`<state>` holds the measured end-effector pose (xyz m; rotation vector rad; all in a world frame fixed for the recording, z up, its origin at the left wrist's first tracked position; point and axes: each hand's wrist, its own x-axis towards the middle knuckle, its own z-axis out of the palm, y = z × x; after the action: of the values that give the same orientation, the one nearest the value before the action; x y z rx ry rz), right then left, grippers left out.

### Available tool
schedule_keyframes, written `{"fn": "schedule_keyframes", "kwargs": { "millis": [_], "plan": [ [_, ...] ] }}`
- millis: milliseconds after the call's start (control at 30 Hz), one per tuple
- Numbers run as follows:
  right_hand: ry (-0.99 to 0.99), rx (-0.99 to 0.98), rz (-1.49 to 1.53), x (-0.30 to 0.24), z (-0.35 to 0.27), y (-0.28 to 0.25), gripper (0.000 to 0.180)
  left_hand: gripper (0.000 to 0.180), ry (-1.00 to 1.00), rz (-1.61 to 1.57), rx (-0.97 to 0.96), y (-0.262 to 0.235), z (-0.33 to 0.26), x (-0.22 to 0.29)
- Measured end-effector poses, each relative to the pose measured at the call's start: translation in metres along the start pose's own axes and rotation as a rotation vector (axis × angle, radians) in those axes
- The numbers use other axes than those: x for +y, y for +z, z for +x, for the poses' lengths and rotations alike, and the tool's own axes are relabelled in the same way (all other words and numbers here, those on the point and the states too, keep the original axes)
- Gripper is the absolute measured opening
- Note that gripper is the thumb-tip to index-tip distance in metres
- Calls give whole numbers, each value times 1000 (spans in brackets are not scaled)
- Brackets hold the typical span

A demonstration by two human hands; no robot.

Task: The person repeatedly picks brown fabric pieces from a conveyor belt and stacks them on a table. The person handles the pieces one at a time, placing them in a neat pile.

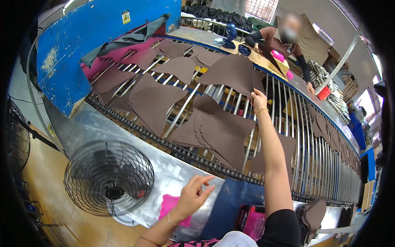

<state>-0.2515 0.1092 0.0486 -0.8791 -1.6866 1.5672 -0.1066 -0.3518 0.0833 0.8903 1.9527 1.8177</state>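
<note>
My right hand [258, 101] reaches out over the roller conveyor and pinches the corner of a flat, dark brown cut piece [230, 74], lifted partly off the rods. Several more brown cut pieces [154, 101] lie around it, some overlapping in stacks; one stack [220, 131] is just below my right hand. My left hand [195, 194] hovers above the metal ledge on the near side, fingers apart and holding nothing. Beneath its wrist lies a bright pink scrap [169, 206].
A black wire-cage fan [109, 179] stands near left. The blue machine housing [103, 41] rises over the conveyor's left end, with grey and pink sheets hanging there. A masked co-worker [279, 41] stands across the far table [329, 111]. More brown pieces [312, 218] stack at lower right.
</note>
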Motion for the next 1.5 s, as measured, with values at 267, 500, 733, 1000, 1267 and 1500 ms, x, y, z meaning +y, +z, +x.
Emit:
{"fn": "schedule_keyframes", "kwargs": {
  "millis": [267, 500, 733, 1000, 1267, 1500],
  "plan": [
    [101, 74, -143, 63, 48, 67, 28, 35, -103, 10, -64, 0, -2, -2],
    [-11, 203, -555, 66, 61, 24, 30, 37, -104, 11, -47, 5, -2, -3],
    [-165, -329, -790, -35, -62, -83, 30, 33, -58, 60, -26, 6, 1, -2],
    [-173, 227, -1312, -88, -322, -317, 30, 26, -14, -75, 57, 16, -10, -1],
    [695, 1036, -1323, -16, -543, -545, 48, 29, 4, -111, -10, 32, -13, 2],
    [833, 970, -1124, -12, -567, -583, 64, 30, 16, -62, 96, 63, -19, 26]
  ]
}}
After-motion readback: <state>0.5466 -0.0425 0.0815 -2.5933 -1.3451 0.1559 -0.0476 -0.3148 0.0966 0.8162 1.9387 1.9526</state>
